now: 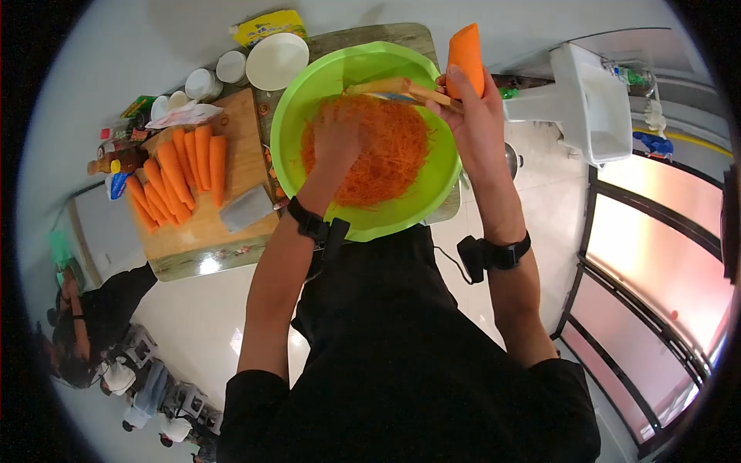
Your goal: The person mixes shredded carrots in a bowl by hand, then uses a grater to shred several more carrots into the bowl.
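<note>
A large green basin (289, 166) holds a heap of shredded carrot (390, 158). My left hand (337, 135) lies on the shreds, fingers stretched forward and partly lost among them. Over the basin's right rim, my right hand (478, 116) grips a thick cut carrot (465, 62), held upright with the thumb across it. The same hand also has the end of a wooden-framed grater (432, 94), whose other end reaches across the basin above the shreds.
Several whole carrots (176, 174) and a cleaver (245, 210) lie on a wooden cutting board (243, 127) at left. Behind stand a white bowl (278, 62), small cups and a yellow packet (268, 28). A white sink (606, 116) is at right; another person (93, 324) is at far left.
</note>
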`<state>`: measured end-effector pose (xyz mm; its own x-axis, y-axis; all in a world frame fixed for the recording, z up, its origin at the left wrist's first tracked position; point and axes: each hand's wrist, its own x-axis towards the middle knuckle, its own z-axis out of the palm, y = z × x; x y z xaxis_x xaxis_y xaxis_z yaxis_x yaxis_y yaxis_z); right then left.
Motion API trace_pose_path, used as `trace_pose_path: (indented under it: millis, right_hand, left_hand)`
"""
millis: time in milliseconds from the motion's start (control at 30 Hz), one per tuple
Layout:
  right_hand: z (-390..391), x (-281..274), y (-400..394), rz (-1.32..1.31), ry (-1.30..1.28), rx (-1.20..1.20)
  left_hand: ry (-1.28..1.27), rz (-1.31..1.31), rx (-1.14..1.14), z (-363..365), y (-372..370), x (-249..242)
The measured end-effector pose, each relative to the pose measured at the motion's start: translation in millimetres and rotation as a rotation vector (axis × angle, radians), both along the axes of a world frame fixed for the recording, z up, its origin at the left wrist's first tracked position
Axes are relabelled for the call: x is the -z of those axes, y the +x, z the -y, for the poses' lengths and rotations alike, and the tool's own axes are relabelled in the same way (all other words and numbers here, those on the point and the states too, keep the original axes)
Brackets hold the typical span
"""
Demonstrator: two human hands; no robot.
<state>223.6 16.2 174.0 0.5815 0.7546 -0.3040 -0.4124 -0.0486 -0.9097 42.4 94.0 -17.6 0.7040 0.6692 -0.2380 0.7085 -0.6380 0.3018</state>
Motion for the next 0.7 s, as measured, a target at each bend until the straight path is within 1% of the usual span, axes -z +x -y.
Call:
trace_pose_path:
  millis: [33,67,133,167,233,267,333,367,433,467,533,567,633,667,700]
  right_hand:
    - [0.5,-0.5,-1.2,0.015,-0.001,0.023]
    - [1.3,-0.3,-3.5,0.025,-0.004,0.044]
    - [2.1,0.5,-1.3,0.035,-0.024,0.038]
    - [0.9,1.1,-0.7,0.050,-0.039,0.050]
    - [-1.2,-1.6,-0.1,0.036,-0.019,0.044]
    - [0.3,-3.5,1.8,0.027,-0.007,0.031]
    - [0.5,-4.1,2.7,0.035,-0.007,0.036]
    - [-0.9,-3.5,1.6,0.035,0.001,0.032]
    - [-0.2,-5.5,-1.8,0.054,-0.035,0.032]
    - [1.7,-6.8,-3.3,0.084,-0.077,0.035]
    - [4.5,-6.7,-8.8,0.105,-0.073,0.054]
    - [7.3,-6.5,-11.0,0.125,-0.069,0.070]
    - [15.9,-5.3,-16.1,0.138,-0.084,0.092]
    - [21.5,-3.5,-20.1,0.149,-0.093,0.123]
    - [31.9,4.4,-24.2,0.147,-0.089,0.128]
  left_hand:
    - [0.178,0.019,0.117,2.4,-0.5,11.3]
    - [0.172,0.018,0.110,17.8,1.4,22.2]
    - [0.061,0.217,0.116,56.9,6.0,41.9]
    - [0.068,0.212,0.116,64.8,0.2,32.8]
    - [0.057,0.131,0.457,76.0,-5.0,5.3]
    - [0.053,0.136,0.464,70.6,2.3,-3.3]
    - [-0.679,-0.279,0.572,58.4,13.4,-9.3]
    - [-0.680,-0.284,0.569,57.6,7.4,-10.9]
    - [-0.595,0.196,0.261,52.6,-10.9,-12.8]
    - [-0.592,0.193,0.260,46.7,-10.2,-11.5]
    - [-0.293,-0.187,0.228,33.3,0.8,-19.8]
    - [-0.299,-0.182,0.225,34.1,-0.5,-16.4]
    - [-0.054,-0.250,0.207,30.8,-14.8,-5.2]
    - [-0.050,-0.252,0.209,27.9,-21.8,-3.9]
    - [-0.077,-0.150,0.111,26.5,-29.1,-6.3]
